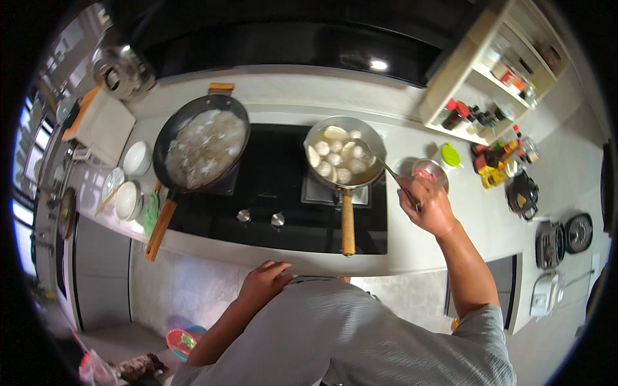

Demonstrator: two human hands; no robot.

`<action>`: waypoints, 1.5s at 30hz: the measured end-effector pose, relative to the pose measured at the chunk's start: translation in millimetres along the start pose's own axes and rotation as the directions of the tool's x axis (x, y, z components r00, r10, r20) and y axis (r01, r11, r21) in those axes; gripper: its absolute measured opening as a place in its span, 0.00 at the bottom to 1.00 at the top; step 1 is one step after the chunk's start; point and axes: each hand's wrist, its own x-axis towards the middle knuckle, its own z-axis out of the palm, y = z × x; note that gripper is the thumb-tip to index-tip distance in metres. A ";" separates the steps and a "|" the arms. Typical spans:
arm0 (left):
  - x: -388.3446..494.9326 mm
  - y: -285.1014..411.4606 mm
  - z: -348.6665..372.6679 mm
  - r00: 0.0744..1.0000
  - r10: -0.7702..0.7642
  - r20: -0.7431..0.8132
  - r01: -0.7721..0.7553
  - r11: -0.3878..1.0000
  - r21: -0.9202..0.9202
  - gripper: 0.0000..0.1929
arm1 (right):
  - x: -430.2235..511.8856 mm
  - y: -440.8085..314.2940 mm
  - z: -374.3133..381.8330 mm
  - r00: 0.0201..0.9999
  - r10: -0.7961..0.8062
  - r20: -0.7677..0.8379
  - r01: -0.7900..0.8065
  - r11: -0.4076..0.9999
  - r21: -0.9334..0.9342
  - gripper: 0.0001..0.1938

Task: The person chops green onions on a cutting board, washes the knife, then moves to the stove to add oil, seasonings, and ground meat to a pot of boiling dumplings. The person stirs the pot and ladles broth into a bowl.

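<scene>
My right hand (pixel 427 202) grips the handle of a metal ladle or spoon (pixel 397 176), whose head dips into a saucepan (pixel 380 140). White balls (pixel 333 159) and pale slices lie in cloudy liquid there, and the pan's wooden handle (pixel 347 224) points towards me. Just beyond my right hand stands a bowl (pixel 442 181) with pink, meat-like pieces. At the counter's front edge, near my body, my left hand (pixel 265 282) hangs with nothing visible in it; its fingers are partly spread. A large dark wok (pixel 161 169) holds pale, bubbling liquid on the left.
Both pans stand on a black cooktop (pixel 270 169) with two knobs. White bowls (pixel 137 158) and a green cloth (pixel 151 212) lie left of the wok. To the right are a green-lidded container (pixel 450 156), bottles (pixel 497 164) and a spice shelf (pixel 463 87). The wok's wooden handle (pixel 161 231) overhangs the counter edge.
</scene>
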 end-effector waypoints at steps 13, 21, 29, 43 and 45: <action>15.5 26.9 5.9 0.994 -0.009 0.106 0.007 1.000 0.020 0.16 | -8.2 9.0 37.8 0.424 0.843 0.330 -0.470 -0.106 0.876 0.13; 9.7 63.7 48.4 0.992 -0.076 0.098 0.066 0.993 0.096 0.19 | -22.4 14.6 40.0 0.797 0.600 -0.072 -0.362 0.569 0.739 0.13; -5.9 98.2 83.5 0.999 -0.036 -0.032 0.041 0.984 0.175 0.19 | -13.7 58.4 27.0 0.959 -0.244 -0.144 0.256 0.964 0.069 0.25; 12.5 82.2 50.4 0.999 -0.021 -0.032 0.026 0.985 0.171 0.16 | -11.9 64.6 -8.9 0.973 0.229 -0.027 -0.207 0.918 0.338 0.12; 17.1 77.3 42.4 1.000 -0.002 -0.021 0.006 0.980 0.201 0.17 | -4.0 60.9 -9.9 0.869 0.488 0.087 -0.459 0.728 0.509 0.11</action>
